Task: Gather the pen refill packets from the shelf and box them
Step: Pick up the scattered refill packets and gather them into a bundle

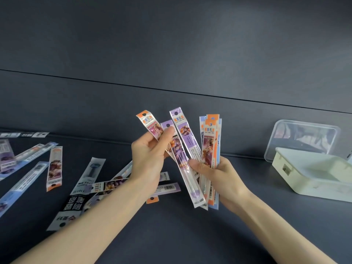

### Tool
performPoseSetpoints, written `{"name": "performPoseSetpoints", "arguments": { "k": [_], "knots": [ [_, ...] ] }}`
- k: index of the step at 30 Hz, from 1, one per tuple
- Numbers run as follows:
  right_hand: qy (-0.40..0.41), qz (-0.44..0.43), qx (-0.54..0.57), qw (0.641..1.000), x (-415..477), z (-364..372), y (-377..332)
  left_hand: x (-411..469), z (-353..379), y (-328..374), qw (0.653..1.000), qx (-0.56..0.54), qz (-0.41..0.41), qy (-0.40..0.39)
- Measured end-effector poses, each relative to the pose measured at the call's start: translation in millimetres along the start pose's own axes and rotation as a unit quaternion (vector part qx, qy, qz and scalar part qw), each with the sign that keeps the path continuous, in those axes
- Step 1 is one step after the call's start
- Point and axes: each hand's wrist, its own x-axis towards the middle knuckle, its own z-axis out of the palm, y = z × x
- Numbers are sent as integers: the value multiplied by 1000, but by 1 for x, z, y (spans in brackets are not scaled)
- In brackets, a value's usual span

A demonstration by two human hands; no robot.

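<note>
Holding a fanned bundle of pen refill packets (209, 149) upright in the right hand (219, 178), the person is bringing more across with the left hand (148, 157), which is pinching two packets (152, 124) between thumb and fingers near their printed tops. Both hands are closed on packets, above the dark shelf (171, 235). Many more loose packets (55, 166) are lying scattered flat on the shelf to the left, some overlapping. At the right, the cream box (314, 178) is standing open, its clear lid (302, 140) leaning behind it. These packets are probably very light, thin and glossy, so a fanned stack is likely sliding apart easily; squaring the edges and gripping across the middle of the bundle should be steadying it best.
</note>
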Motion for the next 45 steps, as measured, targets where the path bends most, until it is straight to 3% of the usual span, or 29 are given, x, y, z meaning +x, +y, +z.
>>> {"name": "performPoseSetpoints", "arguments": {
  "k": [5, 13, 18, 25, 30, 36, 45],
  "knots": [
    [17, -18, -6, 1000, -1, 1, -1, -4, 2, -3, 996, 68, 8, -58],
    [-56, 18, 20, 998, -3, 0, -3, -1, 0, 1, 993, 89, 72, 5],
    [-100, 4, 8, 995, -6, 3, -5, -4, 5, 0, 984, 131, 121, -9],
    [-84, -46, -73, 993, -3, -9, -12, 3, 15, 19, 979, 64, 32, -191],
    [-33, -50, -108, 992, 2, -19, -12, 19, 43, 29, 946, 72, -2, -315],
    [-6, -48, -105, 993, 7, -26, -6, 16, 50, 12, 941, 76, -28, -328],
    [-60, -50, -84, 993, 10, -25, 1, 14, 53, 18, 920, 128, -5, -370]
  ]
}}
